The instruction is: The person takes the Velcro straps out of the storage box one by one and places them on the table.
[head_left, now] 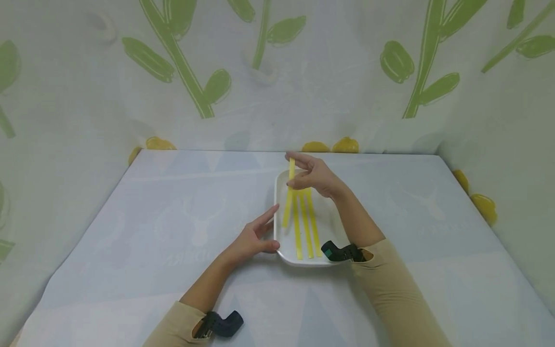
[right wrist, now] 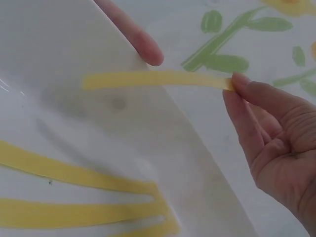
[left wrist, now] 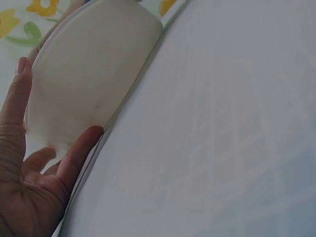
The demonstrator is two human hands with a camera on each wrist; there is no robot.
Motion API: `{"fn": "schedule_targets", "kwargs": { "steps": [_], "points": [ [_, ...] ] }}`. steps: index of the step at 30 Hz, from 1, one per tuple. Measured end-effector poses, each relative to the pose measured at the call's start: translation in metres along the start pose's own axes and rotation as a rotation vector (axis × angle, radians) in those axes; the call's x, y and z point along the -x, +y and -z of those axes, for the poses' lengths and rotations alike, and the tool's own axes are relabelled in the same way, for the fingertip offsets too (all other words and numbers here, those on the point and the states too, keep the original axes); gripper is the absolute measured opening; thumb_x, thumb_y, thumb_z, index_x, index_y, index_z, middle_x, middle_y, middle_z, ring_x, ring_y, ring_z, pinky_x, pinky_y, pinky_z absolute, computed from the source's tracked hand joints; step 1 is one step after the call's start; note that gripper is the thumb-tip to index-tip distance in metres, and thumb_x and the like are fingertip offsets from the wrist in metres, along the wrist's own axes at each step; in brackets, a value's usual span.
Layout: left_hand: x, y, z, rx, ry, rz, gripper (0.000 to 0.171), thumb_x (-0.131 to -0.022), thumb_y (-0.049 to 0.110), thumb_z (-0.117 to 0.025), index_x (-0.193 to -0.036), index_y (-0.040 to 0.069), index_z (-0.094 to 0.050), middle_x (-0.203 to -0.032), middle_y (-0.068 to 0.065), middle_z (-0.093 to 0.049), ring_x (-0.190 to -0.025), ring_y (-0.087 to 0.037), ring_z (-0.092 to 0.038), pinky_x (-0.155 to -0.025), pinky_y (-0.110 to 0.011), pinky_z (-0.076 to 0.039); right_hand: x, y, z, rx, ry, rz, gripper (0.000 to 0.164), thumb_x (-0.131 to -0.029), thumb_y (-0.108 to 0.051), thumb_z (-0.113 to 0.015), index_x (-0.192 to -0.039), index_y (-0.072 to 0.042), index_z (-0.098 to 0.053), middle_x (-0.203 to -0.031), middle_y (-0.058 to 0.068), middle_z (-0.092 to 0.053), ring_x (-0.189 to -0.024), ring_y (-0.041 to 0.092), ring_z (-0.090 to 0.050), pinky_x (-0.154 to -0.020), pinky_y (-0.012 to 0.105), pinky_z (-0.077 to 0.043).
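Note:
A white rectangular tray stands on the table with several yellow strips lying lengthwise in it. In the right wrist view these strips meet at their far ends. Between thumb and fingertips my right hand pinches one end of a separate thin yellow strip, over the tray's far left part. The held strip's other end hangs free toward me. My left hand touches the tray's left side with fingers and thumb spread out. From the left wrist, the tray's outer wall shows beside the fingertips.
A pale patterned cloth covers the table around the tray. Behind it rises a light wall with green leaf and yellow flower prints. Each wrist bears a small black camera, and the right one overlaps the tray's near right corner.

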State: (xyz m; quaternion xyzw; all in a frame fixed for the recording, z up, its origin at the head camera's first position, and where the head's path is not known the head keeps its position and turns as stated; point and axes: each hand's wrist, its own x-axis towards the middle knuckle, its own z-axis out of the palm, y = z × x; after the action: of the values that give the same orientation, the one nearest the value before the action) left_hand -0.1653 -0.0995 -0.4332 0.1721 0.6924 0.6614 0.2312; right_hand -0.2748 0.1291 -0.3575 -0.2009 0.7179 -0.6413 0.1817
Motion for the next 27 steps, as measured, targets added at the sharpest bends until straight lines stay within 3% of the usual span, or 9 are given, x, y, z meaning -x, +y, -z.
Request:
{"fn": "schedule_targets", "kwargs": {
  "steps": [6,11,17,27],
  "points": [
    [-0.001,-0.001,0.000,-0.014,0.001,-0.019,0.092,-0.076,0.020,-0.081,-0.149,0.033,-0.026,-0.157,0.011,-0.018,-0.143,-0.027,-0.024,-0.095,-0.038,-0.048,0.005,-0.011,0.003,0.027,0.022,0.012,0.080,-0.078,0.001,-0.072,-0.147,-0.020,-0.036,-0.152,-0.003,-0.035,-0.079,0.018,-0.067,-0.085,0.031,-0.053],
    [-0.002,-0.004,0.003,-0.036,-0.022,-0.075,0.098,-0.073,0.032,-0.081,-0.151,0.025,-0.023,-0.158,0.007,-0.017,-0.143,-0.028,-0.022,-0.100,-0.039,-0.043,0.011,-0.021,0.010,0.019,0.038,0.023,0.079,-0.078,0.002,-0.072,-0.146,-0.021,-0.038,-0.150,-0.002,-0.036,-0.078,0.017,-0.067,-0.083,0.031,-0.053],
    [-0.004,-0.008,0.004,-0.018,-0.054,-0.111,0.104,-0.071,0.038,-0.081,-0.152,0.019,-0.020,-0.159,0.003,-0.014,-0.144,-0.029,-0.019,-0.098,-0.036,-0.045,0.023,-0.029,0.020,0.009,0.046,0.058,0.079,-0.078,0.003,-0.071,-0.146,-0.016,-0.037,-0.150,0.002,-0.036,-0.080,0.017,-0.068,-0.081,0.029,-0.054],
    [-0.003,-0.010,0.004,0.011,-0.064,-0.115,0.107,-0.067,0.043,-0.082,-0.152,0.022,-0.021,-0.159,0.004,-0.014,-0.144,-0.028,-0.019,-0.091,-0.034,-0.050,0.051,-0.041,0.041,0.055,0.091,0.064,0.081,-0.079,0.005,-0.070,-0.147,-0.020,-0.035,-0.151,0.002,-0.034,-0.079,0.013,-0.068,-0.084,0.026,-0.052]
  ]
}}
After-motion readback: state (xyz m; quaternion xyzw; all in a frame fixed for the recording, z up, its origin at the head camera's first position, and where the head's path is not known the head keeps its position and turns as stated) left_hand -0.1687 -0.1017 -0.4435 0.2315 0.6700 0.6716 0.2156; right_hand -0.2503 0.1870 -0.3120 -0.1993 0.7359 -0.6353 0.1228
